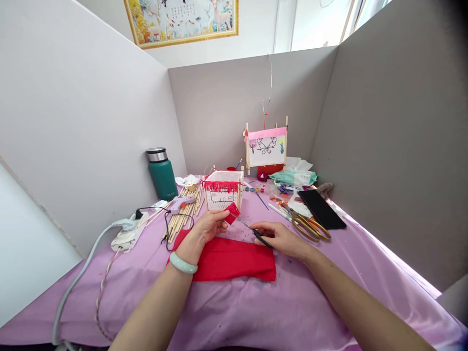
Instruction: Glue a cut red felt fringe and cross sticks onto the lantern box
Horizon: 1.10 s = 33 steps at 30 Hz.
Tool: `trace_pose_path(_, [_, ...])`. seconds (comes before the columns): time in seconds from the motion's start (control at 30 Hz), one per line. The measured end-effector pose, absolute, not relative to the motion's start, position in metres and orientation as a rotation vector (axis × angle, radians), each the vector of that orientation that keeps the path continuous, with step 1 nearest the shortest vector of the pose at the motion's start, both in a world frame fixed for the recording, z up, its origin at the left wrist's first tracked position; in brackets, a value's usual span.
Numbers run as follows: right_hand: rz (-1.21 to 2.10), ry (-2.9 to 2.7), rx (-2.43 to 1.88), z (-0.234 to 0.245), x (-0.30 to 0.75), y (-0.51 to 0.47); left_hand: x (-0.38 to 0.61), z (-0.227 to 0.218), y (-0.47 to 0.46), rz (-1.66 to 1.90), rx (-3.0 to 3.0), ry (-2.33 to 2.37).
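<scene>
We are pinching a small red fold (232, 213) in our left hand (210, 226), nearest it, while our right hand (278, 239) is gripping a black-handled tool (261, 238), its long axis slanting toward that fold above the red sheet (234, 261).

A green metal thermos bottle (162, 170) stands by the left wall, and gold-handled scissors (310, 225) lie just beside a black smartphone (321, 209) on the lilac cloth (234, 312).

Left hand (210, 226): fingers curled, wrist just behind knuckles. Right hand (280, 239): fingertips pinched, forearm (354, 297) extending back from fingers.
</scene>
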State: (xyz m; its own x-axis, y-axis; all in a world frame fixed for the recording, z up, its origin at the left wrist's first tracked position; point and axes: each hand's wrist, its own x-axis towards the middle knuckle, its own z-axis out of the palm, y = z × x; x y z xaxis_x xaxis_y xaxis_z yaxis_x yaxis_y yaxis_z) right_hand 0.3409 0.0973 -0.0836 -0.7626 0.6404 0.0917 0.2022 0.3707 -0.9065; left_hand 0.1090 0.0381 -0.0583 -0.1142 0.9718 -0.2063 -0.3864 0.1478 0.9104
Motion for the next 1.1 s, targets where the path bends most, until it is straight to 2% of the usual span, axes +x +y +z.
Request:
trace_pose_path(0.63, [1.42, -2.176, -0.745, -0.081, 0.342, 0.096, 0.105, -0.063, 0.041, 1.363, 0.708, 1.1])
trace_pose_path(0.93, [1.257, -2.259, -0.743, -0.079, 0.34, 0.091, 0.106, -0.062, 0.04, 1.424, 0.679, 1.081])
trace_pose_path(1.1, [1.051, -2.309, -0.746, -0.076, 0.339, 0.086, 0.108, -0.062, 0.04, 1.426, 0.675, 1.106])
